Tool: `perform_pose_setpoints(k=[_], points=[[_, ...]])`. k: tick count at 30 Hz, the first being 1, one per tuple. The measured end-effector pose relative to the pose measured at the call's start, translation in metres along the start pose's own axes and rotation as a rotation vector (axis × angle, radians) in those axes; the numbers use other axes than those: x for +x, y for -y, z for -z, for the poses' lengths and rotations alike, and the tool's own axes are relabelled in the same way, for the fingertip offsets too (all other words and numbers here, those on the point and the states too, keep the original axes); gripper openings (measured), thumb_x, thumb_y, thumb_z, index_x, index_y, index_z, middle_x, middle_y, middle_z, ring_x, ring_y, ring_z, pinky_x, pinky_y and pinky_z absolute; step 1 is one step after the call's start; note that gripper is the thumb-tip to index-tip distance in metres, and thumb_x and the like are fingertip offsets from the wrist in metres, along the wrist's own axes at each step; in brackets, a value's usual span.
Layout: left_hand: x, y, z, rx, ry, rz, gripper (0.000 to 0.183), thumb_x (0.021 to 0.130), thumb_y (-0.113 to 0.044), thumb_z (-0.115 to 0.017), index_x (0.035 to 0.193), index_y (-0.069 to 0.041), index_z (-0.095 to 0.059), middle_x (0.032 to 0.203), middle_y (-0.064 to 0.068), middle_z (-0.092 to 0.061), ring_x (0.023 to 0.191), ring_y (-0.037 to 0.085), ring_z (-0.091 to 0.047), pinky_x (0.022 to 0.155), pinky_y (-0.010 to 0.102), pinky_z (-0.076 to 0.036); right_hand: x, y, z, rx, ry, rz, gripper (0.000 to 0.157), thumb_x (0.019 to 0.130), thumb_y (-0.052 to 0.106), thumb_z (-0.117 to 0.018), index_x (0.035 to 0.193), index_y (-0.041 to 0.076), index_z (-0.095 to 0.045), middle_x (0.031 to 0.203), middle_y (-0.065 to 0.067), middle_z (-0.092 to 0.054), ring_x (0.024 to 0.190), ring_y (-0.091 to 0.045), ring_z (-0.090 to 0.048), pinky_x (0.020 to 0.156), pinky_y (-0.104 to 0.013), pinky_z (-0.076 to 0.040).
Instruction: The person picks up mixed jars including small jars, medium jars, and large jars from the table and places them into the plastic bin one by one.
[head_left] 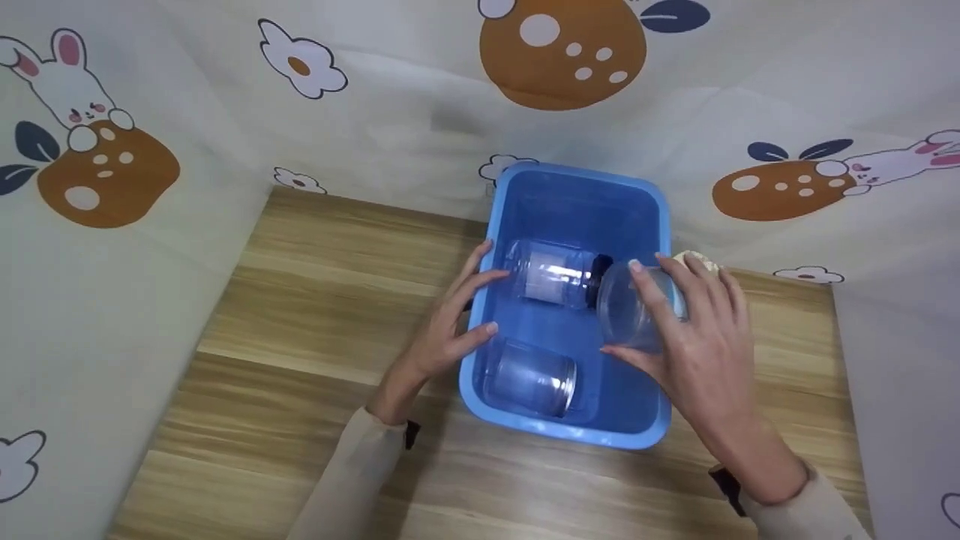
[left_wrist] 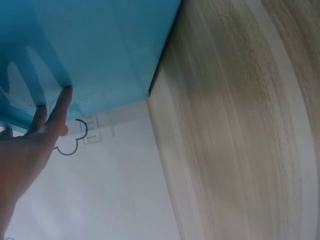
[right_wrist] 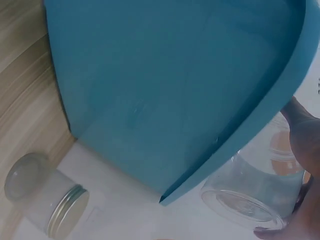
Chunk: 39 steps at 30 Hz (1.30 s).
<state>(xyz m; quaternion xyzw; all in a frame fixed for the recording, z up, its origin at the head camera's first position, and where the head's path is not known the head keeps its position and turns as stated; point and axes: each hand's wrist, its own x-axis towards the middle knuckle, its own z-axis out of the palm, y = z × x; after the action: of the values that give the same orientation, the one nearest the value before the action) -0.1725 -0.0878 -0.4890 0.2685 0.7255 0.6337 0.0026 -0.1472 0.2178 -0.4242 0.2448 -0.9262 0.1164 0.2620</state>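
At the left, my left hand (head_left: pixel 450 330) is spread, with its fingertips resting at the left rim of the blue plastic bin (head_left: pixel 555 428); it is not closed around anything. The bin wall looks smooth and thin, so I think it bends a little but holds its shape, and the rim is the good place to steady it.

Inside lie two transparent jars on their sides: a jar with a black lid (head_left: pixel 555 276), and nearer to me, a jar with a silvery ring (head_left: pixel 529 379) at its right end.

More to the right, above the bin's right side, is the clear jar (head_left: pixel 624 313), tilted, with a wide round end toward the left. It is colourless and shiny. I judge it light and stiff, probably plastic, but glass is possible; its smooth side may slip, so I should take it around the body, thumb opposite fingers. My right hand (head_left: pixel 709 352), apart from the left, grips it so. Outside the bin, the right-wrist view shows a gold-lidded jar (right_wrist: pixel 42 195).
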Motion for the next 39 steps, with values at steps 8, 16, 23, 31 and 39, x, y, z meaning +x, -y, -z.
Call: perform_pose_setpoints(k=[8,16,23,31,39], points=[[-0.001,0.010,-0.002,0.015,-0.014,-0.011,0.057,0.093,-0.028,-0.062,0.141,-0.001,-0.050,0.164,0.021,-0.010,0.149,0.038,-0.016,0.104,0.057,-0.040,0.007,0.017,-0.011,-0.010,0.012,0.104,0.080,0.087,0.075,-0.049,0.151,0.027,-0.043,0.149,-0.017,-0.047,0.126,-0.042,-0.049,0.106,-0.063,-0.031],[-0.002,0.044,-0.006,-0.006,-0.025,-0.075,0.059,0.094,-0.041,-0.059,0.143,-0.009,-0.050,0.166,0.009,-0.010,0.149,0.031,-0.018,0.100,0.059,-0.044,0.008,0.024,-0.025,-0.020,0.088,0.166,0.086,0.082,0.071,-0.061,0.154,0.029,-0.039,0.146,-0.019,-0.048,0.125,-0.042,-0.049,0.107,-0.064,-0.029],[-0.003,0.042,-0.005,0.019,-0.016,-0.045,0.060,0.094,-0.039,-0.060,0.144,-0.009,-0.049,0.167,0.004,-0.009,0.149,0.029,-0.019,0.101,0.053,-0.045,0.008,0.026,-0.040,-0.033,0.168,0.183,0.106,0.068,0.065,-0.080,0.156,0.029,-0.034,0.144,-0.019,-0.050,0.126,-0.041,-0.049,0.110,-0.061,-0.028],[0.001,0.007,-0.002,-0.021,0.002,-0.016,0.055,0.090,-0.012,-0.061,0.141,0.003,-0.048,0.163,0.023,-0.009,0.147,0.039,-0.021,0.099,0.054,-0.047,0.011,0.030,-0.055,-0.014,0.253,0.186,0.110,0.064,0.062,-0.085,0.155,0.027,-0.035,0.140,-0.019,-0.053,0.123,-0.043,-0.051,0.108,-0.063,-0.031],[0.000,0.001,0.000,-0.038,0.012,0.018,0.054,0.091,-0.013,-0.061,0.141,0.001,-0.048,0.164,0.023,-0.007,0.147,0.039,-0.021,0.098,0.054,-0.048,0.022,0.033,-0.066,0.005,0.350,0.193,0.108,0.065,0.058,-0.086,0.154,0.024,-0.036,0.143,-0.019,-0.051,0.122,-0.042,-0.052,0.107,-0.064,-0.032]])
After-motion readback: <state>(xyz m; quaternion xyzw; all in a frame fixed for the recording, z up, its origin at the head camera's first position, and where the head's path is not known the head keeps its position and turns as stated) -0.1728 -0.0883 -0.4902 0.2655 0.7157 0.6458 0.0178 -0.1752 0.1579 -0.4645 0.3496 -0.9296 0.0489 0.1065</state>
